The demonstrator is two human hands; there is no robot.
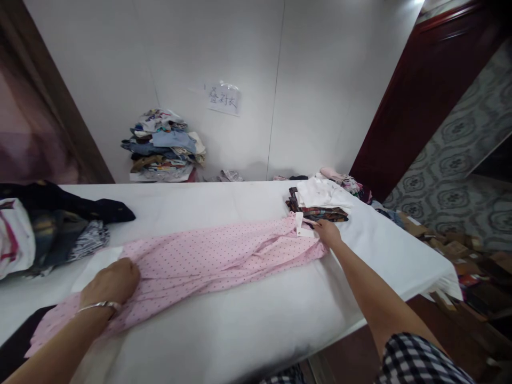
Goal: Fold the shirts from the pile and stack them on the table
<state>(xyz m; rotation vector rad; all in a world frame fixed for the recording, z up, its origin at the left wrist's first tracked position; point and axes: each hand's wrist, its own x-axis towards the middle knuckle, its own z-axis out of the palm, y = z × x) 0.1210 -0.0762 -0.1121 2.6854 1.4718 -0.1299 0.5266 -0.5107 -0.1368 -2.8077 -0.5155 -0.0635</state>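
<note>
A pink shirt [216,253] with small dark dots lies lengthwise across the white-covered table [224,330], folded into a long strip with creases. At its left part my left hand [114,280], with a bracelet on the wrist, presses down with curled fingers that seem to grip the cloth. My right hand [326,234] pinches the shirt's collar end at the right. White tags [306,232] show beside those fingers. Just behind my right hand sits a stack of folded clothes [324,197], white on top and dark or plaid below.
Dark and patterned clothes [60,224] are heaped at the table's left. A tall clothes pile [164,146] stands against the back wall, near a paper sign [223,99]. More garments [348,184] lie at the back right. Cardboard boxes [460,250] fill the floor at right.
</note>
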